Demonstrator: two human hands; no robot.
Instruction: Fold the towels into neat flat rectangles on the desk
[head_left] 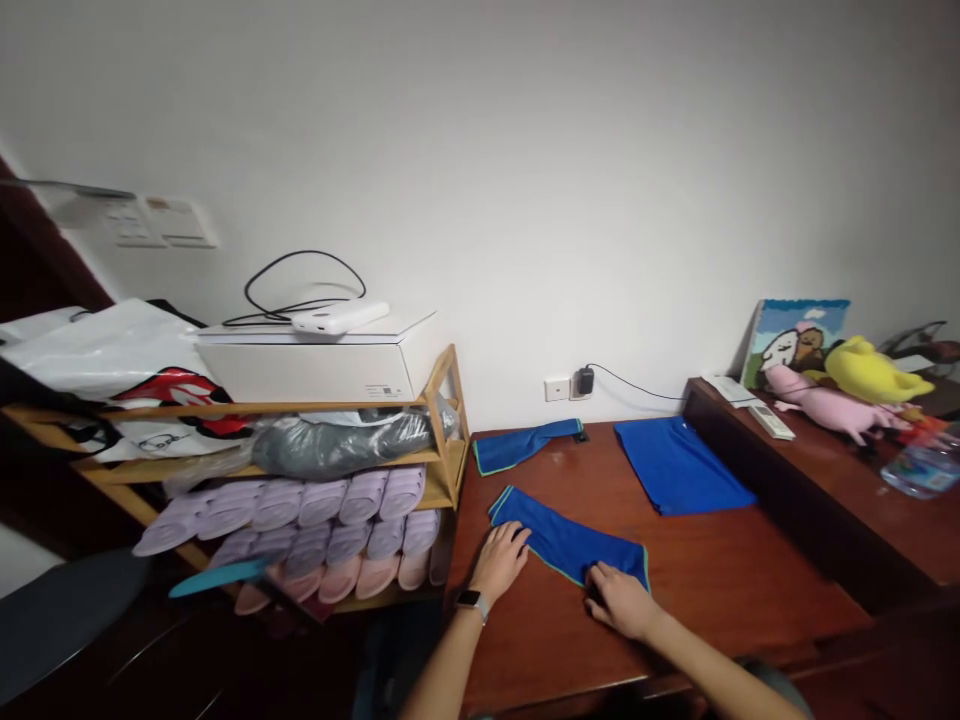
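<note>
A blue cloth (570, 540) with green edging lies folded into a long strip on the brown table. My left hand (501, 560), wearing a watch on the wrist, rests with outstretched fingers on the strip's left end. At the near edge toward the right end, my right hand (621, 600) has its fingers curled onto the cloth; its fingertips are partly hidden. Behind the strip lies a second folded blue cloth (517, 449), narrower toward its right end. A flat blue cloth pouch (682, 465) is spread at the back right, apart from both hands.
On the left, a wooden rack (450, 440) holds several slippers (322, 505), a white box (315, 368) and a power bank (341, 317). A raised ledge (757, 500) on the right carries plush toys (832, 400), a remote (771, 422) and a plastic bottle (922, 470). A charger (586, 379) sits in the wall socket.
</note>
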